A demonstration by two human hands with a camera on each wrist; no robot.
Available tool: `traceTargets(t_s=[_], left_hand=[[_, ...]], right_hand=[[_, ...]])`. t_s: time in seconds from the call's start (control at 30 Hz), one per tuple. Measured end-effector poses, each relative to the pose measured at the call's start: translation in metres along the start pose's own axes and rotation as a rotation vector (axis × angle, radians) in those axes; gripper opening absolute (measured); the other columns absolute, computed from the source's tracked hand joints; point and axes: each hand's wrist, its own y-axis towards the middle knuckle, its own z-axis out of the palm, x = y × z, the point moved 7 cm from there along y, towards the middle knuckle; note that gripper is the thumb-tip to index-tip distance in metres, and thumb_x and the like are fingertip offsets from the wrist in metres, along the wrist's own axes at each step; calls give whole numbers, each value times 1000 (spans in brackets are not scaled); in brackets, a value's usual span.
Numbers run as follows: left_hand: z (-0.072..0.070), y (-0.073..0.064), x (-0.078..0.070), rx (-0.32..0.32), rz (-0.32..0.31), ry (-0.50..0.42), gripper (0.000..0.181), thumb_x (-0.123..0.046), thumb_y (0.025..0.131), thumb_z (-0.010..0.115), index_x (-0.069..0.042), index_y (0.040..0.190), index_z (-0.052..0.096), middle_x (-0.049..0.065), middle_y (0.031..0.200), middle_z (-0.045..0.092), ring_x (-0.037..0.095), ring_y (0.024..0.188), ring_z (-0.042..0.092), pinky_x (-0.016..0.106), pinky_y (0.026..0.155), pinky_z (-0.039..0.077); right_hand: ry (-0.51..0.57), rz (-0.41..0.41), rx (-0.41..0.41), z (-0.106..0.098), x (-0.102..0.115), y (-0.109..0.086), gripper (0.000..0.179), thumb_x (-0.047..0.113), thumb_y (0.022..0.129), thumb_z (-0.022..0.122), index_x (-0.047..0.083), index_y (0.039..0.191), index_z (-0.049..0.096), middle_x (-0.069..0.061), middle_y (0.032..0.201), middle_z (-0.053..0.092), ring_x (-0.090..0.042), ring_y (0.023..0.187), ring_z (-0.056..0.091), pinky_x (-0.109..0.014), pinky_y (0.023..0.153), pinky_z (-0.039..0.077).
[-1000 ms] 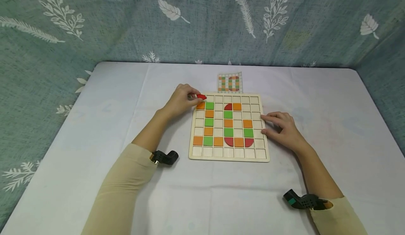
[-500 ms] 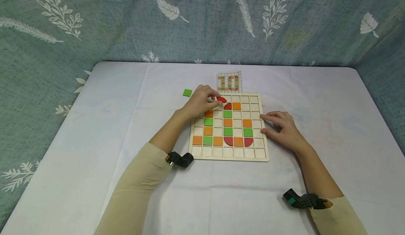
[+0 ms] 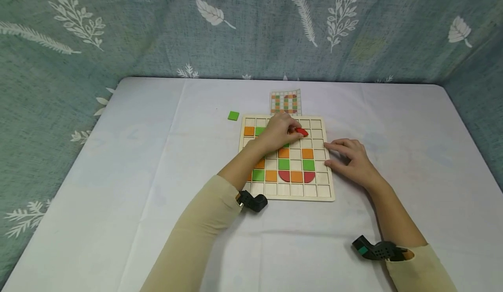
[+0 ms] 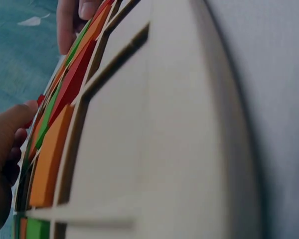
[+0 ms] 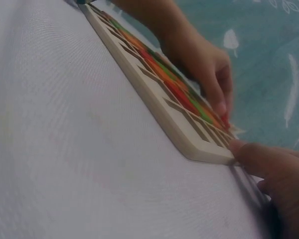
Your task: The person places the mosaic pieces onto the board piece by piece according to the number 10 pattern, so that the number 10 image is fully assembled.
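My left hand (image 3: 276,134) reaches across a wooden grid board (image 3: 277,191) and pinches a red quarter-round tile (image 3: 301,132) between thumb and fingers. The tile is over the upper right part of the grid, beside the orange tile in the second row, which the fingers partly cover. In the right wrist view, the left hand (image 5: 199,62) points down with the red tile at its fingertips. My right hand (image 3: 353,160) rests at the board's right edge, thumb and forefinger touching the rim. Orange, green and red tiles fill several cells; the left hand and forearm hide some.
A small pattern card (image 3: 285,100) with a coloured grid lies just behind the board. One loose green square tile (image 3: 233,115) sits off the board's back left corner. A white cloth (image 3: 188,121) covers the table, and a leaf-patterned grey-green curtain (image 3: 251,30) hangs behind.
My left hand has carried the red tile rightward across the board, from its back left corner to the upper right cells. The loose green tile has come into view. My right hand stays put.
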Motion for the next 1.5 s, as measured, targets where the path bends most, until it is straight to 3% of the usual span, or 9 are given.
traceTargets(t_s=[0.1, 0.2, 0.33, 0.47, 0.7, 0.97, 1.13, 1.33, 1.5], left_hand=[[5, 2, -1, 5, -11, 9, 29, -29, 90, 64, -10, 111, 69, 3, 91, 57, 18, 92, 48, 32, 110, 23], [6, 3, -2, -1, -23, 25, 28, -29, 90, 64, -14, 113, 69, 3, 98, 58, 19, 99, 49, 37, 114, 18], [5, 2, 2, 5, -55, 11, 27, -32, 89, 65, -21, 113, 70, 3, 105, 58, 21, 102, 46, 39, 95, 32], [5, 2, 5, 29, -102, -16, 27, -34, 88, 66, -26, 113, 70, 1, 103, 56, 19, 95, 42, 36, 84, 31], [8, 4, 1, 56, -148, -7, 27, -36, 90, 63, -30, 116, 69, 0, 110, 55, 20, 105, 42, 40, 90, 26], [2, 0, 7, 47, -128, -13, 29, -35, 89, 64, -27, 117, 69, 1, 103, 52, 19, 96, 40, 37, 86, 26], [-7, -4, 17, 24, -138, -43, 32, -36, 86, 68, -23, 115, 70, 2, 107, 55, 22, 104, 40, 38, 86, 24], [-21, -13, 37, -37, -206, -67, 35, -39, 84, 69, -22, 114, 70, 2, 104, 56, 21, 94, 40, 38, 84, 24], [-38, -26, 52, -119, -227, -109, 37, -37, 85, 68, -20, 117, 69, 1, 96, 54, 20, 89, 38, 39, 86, 23]], right_hand=[[2, -3, 0, 0, 1, 0, 45, 9, 77, 76, 2, 120, 64, -16, 113, 57, -29, 104, 43, -49, 90, 24], [8, -2, 0, 1, 2, 0, 45, 10, 77, 76, 2, 120, 64, -16, 113, 57, -29, 104, 42, -49, 91, 24], [10, 9, 7, 1, 3, 0, 45, 10, 78, 76, 2, 120, 64, -16, 113, 57, -31, 106, 43, -51, 92, 24], [10, 13, 7, 0, 3, 0, 45, 9, 77, 76, 3, 120, 64, -15, 113, 57, -30, 106, 43, -50, 92, 24], [20, 3, 3, 0, 4, 1, 45, 9, 77, 75, 2, 120, 64, -15, 112, 58, -29, 105, 42, -50, 92, 24], [14, 7, 2, 1, 1, 2, 45, 9, 77, 76, 2, 120, 64, -16, 113, 58, -29, 104, 43, -50, 92, 24], [7, 17, -3, -1, 0, 2, 45, 9, 76, 76, 3, 119, 64, -16, 113, 58, -30, 105, 43, -50, 92, 24], [8, 26, 0, -1, -1, 0, 46, 8, 76, 77, 2, 120, 64, -16, 113, 57, -30, 105, 43, -50, 91, 23], [14, 13, -1, -1, -1, 1, 46, 8, 76, 77, 2, 120, 64, -16, 112, 58, -30, 105, 43, -50, 91, 23]])
